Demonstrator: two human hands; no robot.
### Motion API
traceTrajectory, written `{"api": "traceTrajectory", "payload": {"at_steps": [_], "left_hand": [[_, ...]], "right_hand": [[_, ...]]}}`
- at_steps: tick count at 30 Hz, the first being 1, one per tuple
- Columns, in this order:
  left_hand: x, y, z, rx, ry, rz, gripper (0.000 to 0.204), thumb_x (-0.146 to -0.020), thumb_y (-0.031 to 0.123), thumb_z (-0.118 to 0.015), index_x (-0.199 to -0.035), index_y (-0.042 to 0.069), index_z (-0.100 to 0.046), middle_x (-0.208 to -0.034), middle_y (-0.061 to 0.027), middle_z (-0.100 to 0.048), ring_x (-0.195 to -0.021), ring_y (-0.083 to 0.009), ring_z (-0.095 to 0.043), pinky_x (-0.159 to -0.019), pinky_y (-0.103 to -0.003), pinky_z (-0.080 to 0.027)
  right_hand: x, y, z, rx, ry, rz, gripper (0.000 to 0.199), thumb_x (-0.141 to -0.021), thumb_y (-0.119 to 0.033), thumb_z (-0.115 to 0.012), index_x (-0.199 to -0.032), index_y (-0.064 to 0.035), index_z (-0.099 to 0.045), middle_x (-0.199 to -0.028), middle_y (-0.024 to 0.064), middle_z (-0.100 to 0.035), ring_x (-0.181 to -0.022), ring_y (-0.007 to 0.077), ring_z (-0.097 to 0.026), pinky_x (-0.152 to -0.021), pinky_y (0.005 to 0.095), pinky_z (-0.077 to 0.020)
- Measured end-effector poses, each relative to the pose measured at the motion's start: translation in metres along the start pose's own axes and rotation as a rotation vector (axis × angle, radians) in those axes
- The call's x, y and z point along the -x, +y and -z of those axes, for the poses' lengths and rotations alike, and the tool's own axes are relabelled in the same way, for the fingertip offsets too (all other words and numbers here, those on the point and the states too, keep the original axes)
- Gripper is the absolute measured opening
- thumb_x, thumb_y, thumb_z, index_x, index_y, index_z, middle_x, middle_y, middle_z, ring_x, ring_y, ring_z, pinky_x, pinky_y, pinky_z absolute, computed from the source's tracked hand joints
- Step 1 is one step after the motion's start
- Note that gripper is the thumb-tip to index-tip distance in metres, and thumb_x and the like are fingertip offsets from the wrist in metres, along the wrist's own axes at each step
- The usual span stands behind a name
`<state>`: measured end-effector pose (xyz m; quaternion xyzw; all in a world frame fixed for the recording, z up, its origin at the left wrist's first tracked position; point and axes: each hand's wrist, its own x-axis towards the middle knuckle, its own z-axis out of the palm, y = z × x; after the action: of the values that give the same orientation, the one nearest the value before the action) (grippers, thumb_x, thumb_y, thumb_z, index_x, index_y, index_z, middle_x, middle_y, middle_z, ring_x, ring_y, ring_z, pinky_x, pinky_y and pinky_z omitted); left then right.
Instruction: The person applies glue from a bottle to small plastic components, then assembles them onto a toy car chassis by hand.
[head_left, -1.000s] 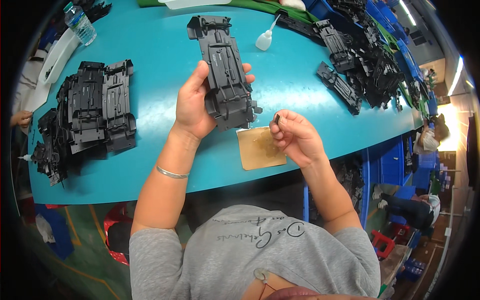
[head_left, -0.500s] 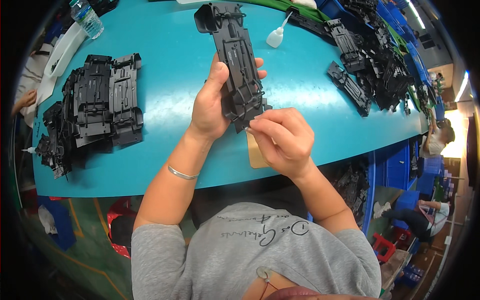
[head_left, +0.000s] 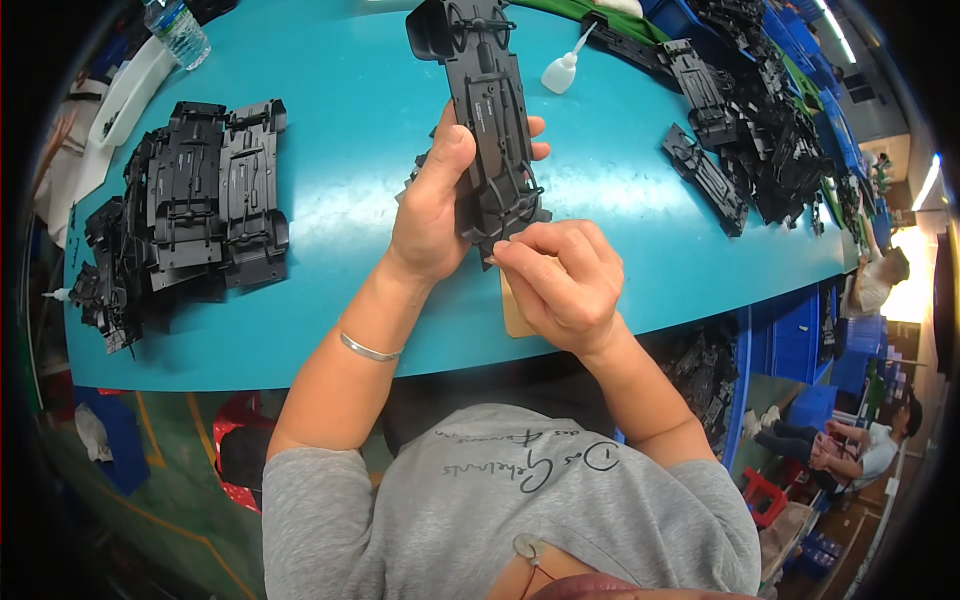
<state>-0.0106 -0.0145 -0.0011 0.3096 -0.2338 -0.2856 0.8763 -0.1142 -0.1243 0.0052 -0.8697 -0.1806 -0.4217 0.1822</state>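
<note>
My left hand (head_left: 432,212) is closed round a long black plastic model-car chassis (head_left: 490,115), thumb on its left side and fingertips showing past its right edge. The chassis is held up above the table, tilted, with its far end near the top of the picture. At its near end my right hand (head_left: 568,275) is pinched, thumb and forefinger at the chassis edge. Whatever lies between those fingertips is too small to make out. A tan flat piece (head_left: 516,303) on the table is partly hidden under my right hand.
Several black chassis (head_left: 185,195) lie stacked at the left of the turquoise table (head_left: 340,300). A larger heap of black chassis (head_left: 780,150) covers the right side. Beyond are a white squeeze bottle (head_left: 559,75), a water bottle (head_left: 177,38) and a white tray (head_left: 132,95). Other people sit farther off.
My left hand and the chassis have shifted slightly to the right. My right hand stays pinched at the near end, its fingers slightly moved.
</note>
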Motion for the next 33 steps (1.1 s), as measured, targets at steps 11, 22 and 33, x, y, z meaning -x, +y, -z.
{"api": "traceTrajectory", "payload": {"at_steps": [11,22,33], "left_hand": [[0.000,-0.004,-0.001,-0.004,0.002,-0.005,0.052,-0.100,0.042,-0.037,-0.142,0.010,-0.031,-0.126,-0.0154,-0.052,-0.113,-0.0231,-0.054,-0.086,-0.033,-0.052],[-0.011,0.016,0.019,0.059,0.204,-0.112,0.064,-0.099,0.048,-0.034,-0.136,-0.004,-0.039,-0.131,-0.0232,-0.051,-0.114,-0.0339,-0.056,-0.094,-0.045,-0.051],[-0.007,0.015,0.021,0.109,0.170,-0.070,0.053,-0.100,0.044,-0.037,-0.134,0.002,-0.040,-0.128,-0.0206,-0.053,-0.115,-0.0314,-0.056,-0.093,-0.042,-0.051]], "right_hand": [[-0.002,-0.002,0.001,-0.042,-0.041,-0.043,0.031,-0.058,0.005,-0.073,-0.086,-0.0071,-0.070,-0.079,0.0038,-0.062,-0.065,0.0195,-0.057,-0.055,0.0287,-0.0459],[-0.014,0.098,-0.008,-0.091,-0.388,-0.657,0.018,-0.082,-0.014,-0.067,-0.099,-0.0093,-0.069,-0.084,0.0082,-0.064,-0.077,0.0265,-0.062,-0.070,0.0375,-0.0490],[-0.026,0.115,-0.015,-0.169,-0.635,-0.803,0.011,-0.082,-0.012,-0.069,-0.086,-0.0026,-0.064,-0.079,0.0042,-0.063,-0.070,0.0134,-0.059,-0.063,0.0303,-0.0464]]}}
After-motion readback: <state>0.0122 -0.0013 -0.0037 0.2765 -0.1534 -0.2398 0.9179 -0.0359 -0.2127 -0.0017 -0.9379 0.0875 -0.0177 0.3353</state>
